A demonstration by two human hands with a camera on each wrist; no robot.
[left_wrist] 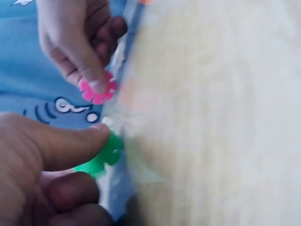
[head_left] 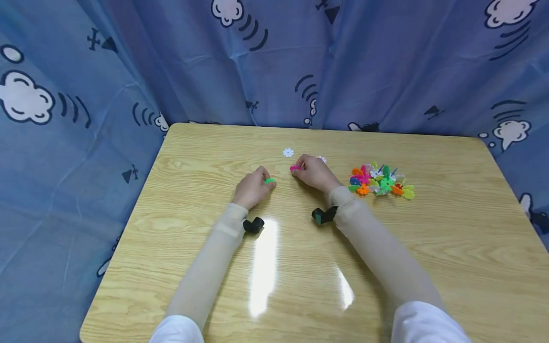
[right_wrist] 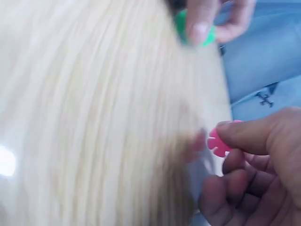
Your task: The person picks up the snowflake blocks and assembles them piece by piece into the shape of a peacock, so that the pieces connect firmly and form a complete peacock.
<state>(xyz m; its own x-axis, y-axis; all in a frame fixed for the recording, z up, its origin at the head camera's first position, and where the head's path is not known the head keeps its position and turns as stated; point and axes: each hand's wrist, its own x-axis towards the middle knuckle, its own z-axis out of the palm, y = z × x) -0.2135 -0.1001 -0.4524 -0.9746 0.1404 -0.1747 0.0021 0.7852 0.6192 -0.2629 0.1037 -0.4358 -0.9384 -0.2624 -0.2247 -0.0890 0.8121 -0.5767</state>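
My left hand (head_left: pixel 252 188) pinches a green notched plastic disc (left_wrist: pixel 111 149) between thumb and fingers, a little above the table. To its right, my right hand (head_left: pixel 315 172) pinches a pink notched disc (right_wrist: pixel 218 142) the same way. The two discs are apart, with a small gap between the hands in the head view. In the left wrist view the thumb covers part of the green disc. One white flower-shaped disc (head_left: pixel 288 152) lies flat beyond the hands. Another white disc (head_left: pixel 322 159) lies behind my right hand, which partly hides it.
Right of my right hand is a pile of many-coloured flower-shaped discs (head_left: pixel 381 181) on the wooden table (head_left: pixel 450 228). A blue patterned curtain (head_left: pixel 279 62) hangs along the table's back and left edges. Each wrist wears a black camera mount (head_left: pixel 254 225).
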